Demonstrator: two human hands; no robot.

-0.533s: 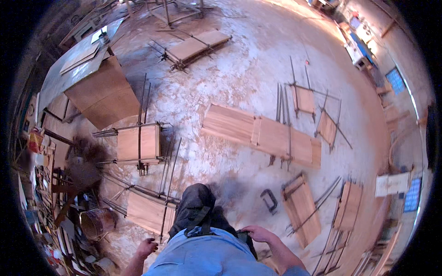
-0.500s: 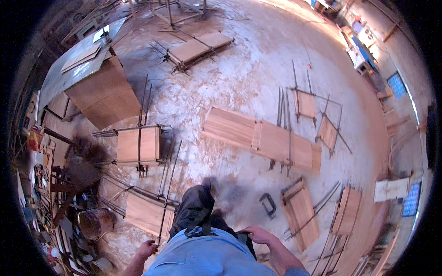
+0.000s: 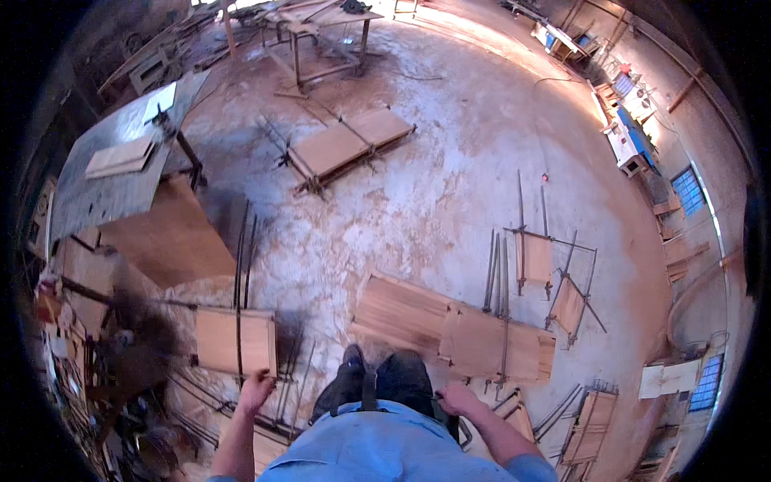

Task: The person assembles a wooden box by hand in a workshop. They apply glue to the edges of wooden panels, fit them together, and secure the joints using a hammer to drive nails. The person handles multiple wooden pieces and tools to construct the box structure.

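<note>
I stand over a dusty workshop floor, a foot forward. My left hand [image 3: 256, 391] hangs at my side, fingers loosely bent and apart, with nothing seen in it. In the picture it is nearest to a clamped wooden panel [image 3: 213, 341] with dark metal bar clamps across it. My right hand [image 3: 458, 399] is beside my dark trousers [image 3: 405, 381], its fingers loosely extended and partly hard to see; no held thing shows. Ahead of my feet lie long joined wooden boards [image 3: 401, 313] with a bar clamp [image 3: 505, 337] across them.
A sheet-topped table [image 3: 104, 189] with thin boards stands at left. Farther ahead lies another clamped panel [image 3: 353, 145], before a wooden frame table [image 3: 321, 40]. Small clamped panels [image 3: 534, 257] and a longer one [image 3: 590, 426] lie at right. Dark clutter [image 3: 136, 353] crowds the near left.
I have moved forward: the panels and boards have slid lower in view. The C-shaped clamp on the right is now mostly hidden by my body. My left hand has risen and swung forward.
</note>
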